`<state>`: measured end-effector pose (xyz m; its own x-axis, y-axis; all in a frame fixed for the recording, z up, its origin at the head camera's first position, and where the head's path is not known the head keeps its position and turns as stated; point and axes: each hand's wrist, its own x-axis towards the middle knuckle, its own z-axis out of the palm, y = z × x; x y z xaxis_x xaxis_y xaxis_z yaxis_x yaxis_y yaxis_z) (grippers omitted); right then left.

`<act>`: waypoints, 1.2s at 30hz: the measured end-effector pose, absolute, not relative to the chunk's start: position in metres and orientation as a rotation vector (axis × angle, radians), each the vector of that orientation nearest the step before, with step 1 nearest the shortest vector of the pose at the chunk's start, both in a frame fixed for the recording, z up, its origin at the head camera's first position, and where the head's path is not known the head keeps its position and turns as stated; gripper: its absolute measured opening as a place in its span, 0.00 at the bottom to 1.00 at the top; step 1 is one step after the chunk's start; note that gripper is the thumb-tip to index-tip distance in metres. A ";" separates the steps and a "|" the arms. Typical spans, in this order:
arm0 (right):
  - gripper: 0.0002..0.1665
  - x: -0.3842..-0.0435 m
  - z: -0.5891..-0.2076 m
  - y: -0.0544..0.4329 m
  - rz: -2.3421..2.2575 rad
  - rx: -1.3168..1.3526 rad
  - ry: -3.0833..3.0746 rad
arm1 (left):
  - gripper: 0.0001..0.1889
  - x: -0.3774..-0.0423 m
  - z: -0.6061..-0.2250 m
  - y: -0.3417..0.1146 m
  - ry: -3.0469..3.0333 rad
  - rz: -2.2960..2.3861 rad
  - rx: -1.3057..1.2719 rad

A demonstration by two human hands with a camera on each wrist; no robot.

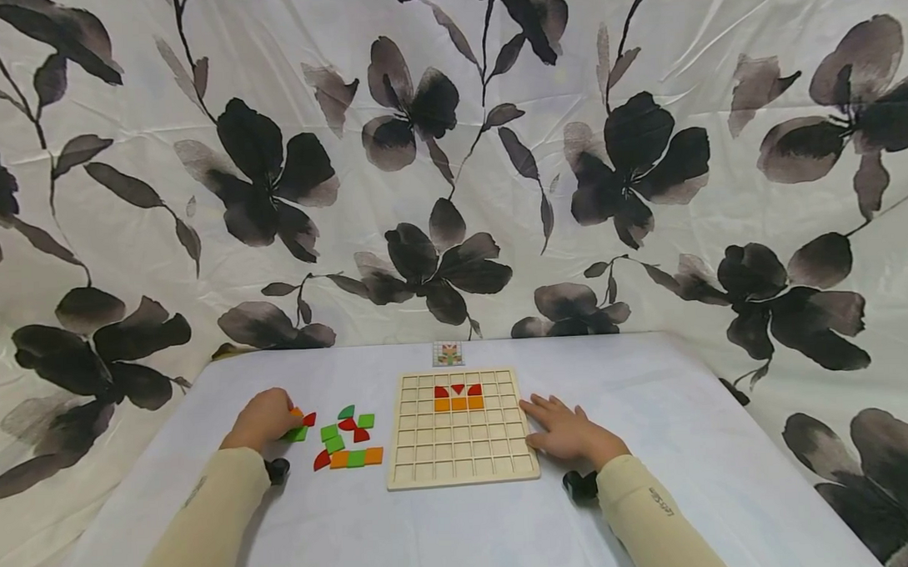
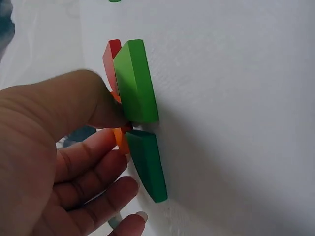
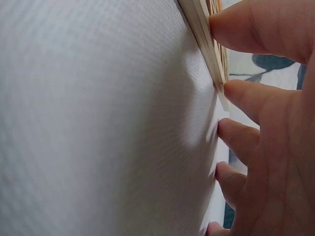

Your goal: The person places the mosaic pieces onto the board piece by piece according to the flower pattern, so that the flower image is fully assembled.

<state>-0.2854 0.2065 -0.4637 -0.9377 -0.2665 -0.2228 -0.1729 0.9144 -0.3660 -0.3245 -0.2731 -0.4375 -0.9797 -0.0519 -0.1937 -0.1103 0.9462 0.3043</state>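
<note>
My left hand (image 1: 262,419) is among loose pieces at the table's left, thumb and index fingertip at an orange piece (image 2: 121,141), pinching it. Around the fingertips lie a light green piece (image 2: 135,81), a dark green piece (image 2: 147,164) and a red piece (image 2: 112,61). My thumb partly hides the orange piece. My right hand (image 1: 568,432) lies with fingers spread at the right side of a wooden grid board (image 1: 463,458); thumb and index fingertip touch its edge. Near the board's top, red pieces (image 1: 474,390) sit in a row above three orange squares (image 1: 459,404).
Between my left hand and the board lie several loose pieces, among them a green square (image 1: 365,421), a dark green quarter-round (image 1: 347,412) and an orange square (image 1: 373,456). A small patterned card (image 1: 448,354) lies behind the board. A flowered cloth (image 1: 450,175) hangs behind the white table (image 1: 463,533).
</note>
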 end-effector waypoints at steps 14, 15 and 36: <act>0.39 -0.286 -0.462 0.208 -0.497 -0.331 2.807 | 0.20 -0.335 -0.428 -0.221 2.948 0.641 0.023; 0.39 -0.286 -0.462 0.208 -0.496 -0.334 2.809 | 0.20 -0.334 -0.428 -0.214 2.948 0.643 0.038; 0.39 -0.285 -0.460 0.203 -0.470 -0.356 2.840 | 0.14 -0.315 -0.434 -0.099 2.895 0.678 0.330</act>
<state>-0.2847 0.2035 -0.4601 -0.9414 -0.2757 -0.1945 -0.1983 0.9185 -0.3421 -0.3148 -0.0991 -0.4338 -0.9645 0.2461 -0.0955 0.1781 0.8737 0.4526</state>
